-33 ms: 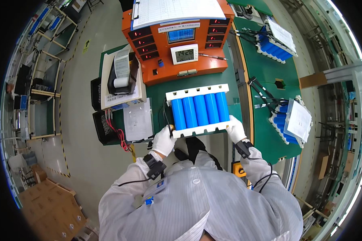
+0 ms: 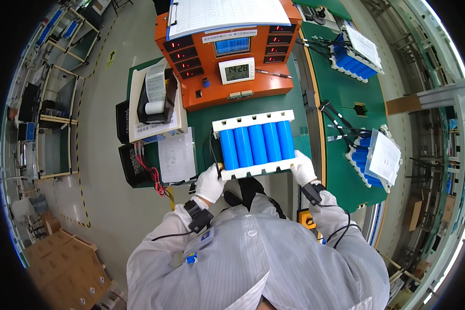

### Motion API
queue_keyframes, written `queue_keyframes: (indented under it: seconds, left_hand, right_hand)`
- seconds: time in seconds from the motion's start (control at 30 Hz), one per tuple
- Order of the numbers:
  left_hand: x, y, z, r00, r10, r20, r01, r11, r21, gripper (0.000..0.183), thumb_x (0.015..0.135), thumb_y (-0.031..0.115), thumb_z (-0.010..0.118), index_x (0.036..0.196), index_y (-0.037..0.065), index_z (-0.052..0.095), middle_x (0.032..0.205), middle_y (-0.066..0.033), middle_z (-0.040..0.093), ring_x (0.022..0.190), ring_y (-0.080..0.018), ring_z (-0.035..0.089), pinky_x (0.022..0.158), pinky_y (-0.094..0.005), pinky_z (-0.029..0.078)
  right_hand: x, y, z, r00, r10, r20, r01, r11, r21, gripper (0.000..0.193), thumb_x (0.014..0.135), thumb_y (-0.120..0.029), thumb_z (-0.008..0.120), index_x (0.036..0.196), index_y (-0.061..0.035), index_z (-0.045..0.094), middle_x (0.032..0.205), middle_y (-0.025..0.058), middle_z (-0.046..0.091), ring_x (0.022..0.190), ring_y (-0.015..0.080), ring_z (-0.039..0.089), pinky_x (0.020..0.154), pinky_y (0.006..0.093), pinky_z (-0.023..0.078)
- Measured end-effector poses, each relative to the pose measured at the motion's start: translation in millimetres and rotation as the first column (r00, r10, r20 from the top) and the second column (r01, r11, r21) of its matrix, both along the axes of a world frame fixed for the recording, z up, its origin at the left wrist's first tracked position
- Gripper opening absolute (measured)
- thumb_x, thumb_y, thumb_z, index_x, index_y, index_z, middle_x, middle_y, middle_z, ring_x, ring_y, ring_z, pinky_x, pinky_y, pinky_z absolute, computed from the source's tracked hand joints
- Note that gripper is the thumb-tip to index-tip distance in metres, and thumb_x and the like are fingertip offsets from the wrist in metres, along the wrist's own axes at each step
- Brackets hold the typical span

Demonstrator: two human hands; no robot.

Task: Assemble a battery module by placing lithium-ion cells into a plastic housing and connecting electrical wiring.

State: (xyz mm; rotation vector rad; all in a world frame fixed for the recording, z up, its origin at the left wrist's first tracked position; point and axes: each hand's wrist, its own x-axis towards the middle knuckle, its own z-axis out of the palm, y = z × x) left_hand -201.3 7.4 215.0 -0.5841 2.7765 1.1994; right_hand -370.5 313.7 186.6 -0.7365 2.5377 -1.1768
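Note:
A battery pack [image 2: 257, 144] of several blue cylindrical cells between two white notched plastic end frames is at the near edge of the green workbench. At its lower left corner, my left hand [image 2: 209, 184], in a white glove, is closed on the near frame. Dark cables run down the pack's left side to this hand. My right hand [image 2: 303, 169], also gloved, grips the lower right corner. The fingertips are partly hidden by the pack, and whether it rests on the bench or is lifted cannot be seen. Both wrists wear black strapped devices.
Beyond the pack stands an orange tester [image 2: 237, 95] with red digit displays, a white clock [image 2: 237, 70] and a clipboard [image 2: 222, 18]. A small printer [image 2: 157, 98] sits on a white box at left, near black bins [image 2: 132, 168]. Two more packs [image 2: 354, 54] lie on the right bench.
The battery pack has shifted very slightly toward me, with both hands still holding its near corners.

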Motion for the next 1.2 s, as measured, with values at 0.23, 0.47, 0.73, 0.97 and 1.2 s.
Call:
queue_keyframes:
  seconds: [0.23,0.47,0.73,0.97,1.2]
  left_hand:
    - [-27.6,-18.6,29.4,0.996,-0.059,-0.063,0.064,0.995,0.076,0.018,0.078,0.011,0.072,0.088,0.004,0.060,0.078,-0.0187,0.064,0.076,-0.0416,0.063,0.066,-0.0467,0.050]
    - [-101.9,-52.4,85.3,0.995,0.082,0.049,-0.095,0.859,0.503,0.035,0.087,0.007,0.064,0.120,0.000,0.060,0.098,-0.0084,0.071,0.085,-0.0135,0.064,0.078,-0.0299,0.051]
    - [-101.5,-40.2,38.7,0.919,0.277,0.281,-0.388,0.510,0.768,0.027,0.087,0.006,0.057,0.112,-0.002,0.062,0.092,-0.0061,0.067,0.078,-0.0112,0.062,0.067,-0.0265,0.050]
    - [-113.6,-49.5,39.8,0.877,0.229,0.423,-0.479,0.491,0.727,0.022,0.093,0.020,0.057,0.104,0.003,0.066,0.082,-0.0014,0.064,0.062,-0.0093,0.057,0.051,-0.0244,0.043]
    - [-52.4,-131.4,10.6,0.873,0.120,0.473,-0.448,-0.185,0.875,0.059,0.096,0.047,0.051,0.133,0.001,0.055,0.108,-0.0200,0.069,0.092,-0.0397,0.069,0.084,-0.0544,0.056]
  right_hand:
    - [-34.4,-7.2,10.8,0.978,0.130,-0.165,-0.121,0.991,0.063,0.032,0.089,-0.037,0.062,0.084,-0.0060,0.059,0.074,0.0181,0.059,0.077,0.0427,0.058,0.068,0.0476,0.047]
    - [-78.0,-60.8,53.5,0.888,-0.324,0.328,0.390,0.907,-0.160,0.031,0.089,-0.023,0.074,0.073,0.0008,0.063,0.061,-0.0018,0.056,0.055,0.0042,0.042,0.049,0.0263,0.037]
    - [-90.7,-66.6,62.7,0.614,-0.307,0.727,0.523,0.848,-0.083,0.030,0.091,-0.026,0.072,0.074,-0.0035,0.063,0.058,-0.0048,0.052,0.049,0.0034,0.043,0.045,0.0233,0.033]
    - [-104.0,-66.5,38.1,0.690,-0.331,0.644,0.435,0.900,-0.004,0.027,0.093,-0.024,0.063,0.085,0.0024,0.066,0.063,-0.0016,0.058,0.053,0.0060,0.048,0.048,0.0261,0.037]
    - [-104.9,-46.0,36.0,0.793,-0.285,0.538,0.346,0.938,-0.013,0.046,0.098,-0.038,0.057,0.102,0.0065,0.067,0.074,0.0014,0.063,0.060,0.0077,0.052,0.055,0.0265,0.043]
